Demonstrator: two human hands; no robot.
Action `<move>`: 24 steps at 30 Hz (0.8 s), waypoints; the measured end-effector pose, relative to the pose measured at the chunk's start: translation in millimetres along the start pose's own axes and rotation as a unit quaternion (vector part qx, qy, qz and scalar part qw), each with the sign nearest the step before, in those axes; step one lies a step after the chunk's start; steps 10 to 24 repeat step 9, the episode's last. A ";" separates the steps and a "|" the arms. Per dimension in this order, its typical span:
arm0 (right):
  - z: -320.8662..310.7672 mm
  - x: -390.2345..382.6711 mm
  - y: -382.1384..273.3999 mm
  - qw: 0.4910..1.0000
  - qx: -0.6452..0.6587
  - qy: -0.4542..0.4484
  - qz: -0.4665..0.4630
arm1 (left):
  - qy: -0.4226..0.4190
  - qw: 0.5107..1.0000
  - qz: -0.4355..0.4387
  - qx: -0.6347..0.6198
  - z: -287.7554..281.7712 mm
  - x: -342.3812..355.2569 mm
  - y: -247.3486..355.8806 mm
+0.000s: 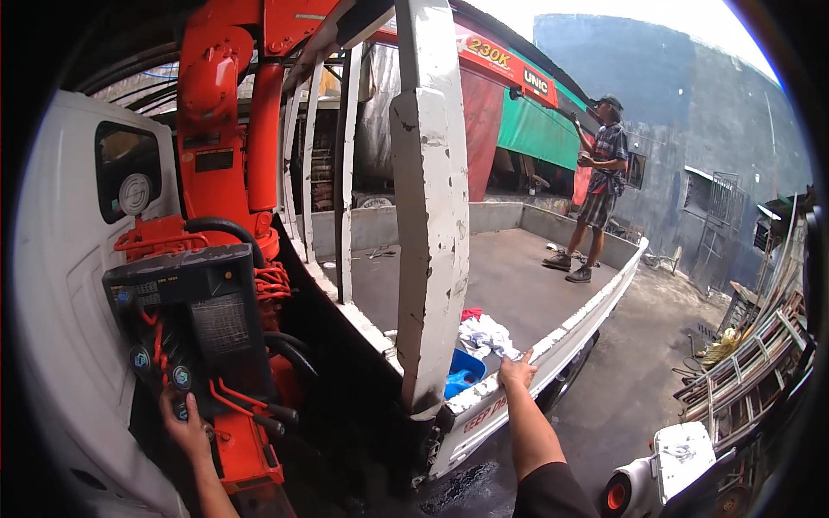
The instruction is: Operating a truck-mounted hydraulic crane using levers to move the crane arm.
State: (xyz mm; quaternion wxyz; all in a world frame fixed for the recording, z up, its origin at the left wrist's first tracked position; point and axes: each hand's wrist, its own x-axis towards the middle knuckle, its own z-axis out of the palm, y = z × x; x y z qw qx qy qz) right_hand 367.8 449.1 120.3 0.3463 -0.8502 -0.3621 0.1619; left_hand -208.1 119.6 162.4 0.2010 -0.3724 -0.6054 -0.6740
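Observation:
My left hand (187, 427) is at the lower left, its fingers closed around a black lever knob (180, 409) on the crane's control panel (220, 324). Beside it, more knobs with round coloured caps and thin red rods line the black panel. My right hand (517, 372) grips the top edge of the white, chipped truck-bed side board (566, 332), with the index finger stretched along it. Just inside the board, close to that hand, lie white cloths (485, 334) and a blue plastic tub (464, 373).
The red crane column (211, 164) rises beside the white cab (73, 259). A thick white post (432, 198) stands between my hands. Another person (602, 181) stands on the bed (380, 281) near the red boom (509, 73). Ladders (751, 367) lean at the right.

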 end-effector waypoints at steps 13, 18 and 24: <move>3.4 10.9 0.8 1.000 -0.011 0.022 -0.006 | -0.020 0.999 0.027 0.019 -0.3 3.4 -1.1; 3.4 10.9 0.8 1.000 -0.011 0.022 -0.006 | -0.020 0.999 0.027 0.019 -0.3 3.4 -1.1; 3.4 10.9 0.8 1.000 -0.011 0.022 -0.006 | -0.020 0.999 0.027 0.019 -0.3 3.4 -1.1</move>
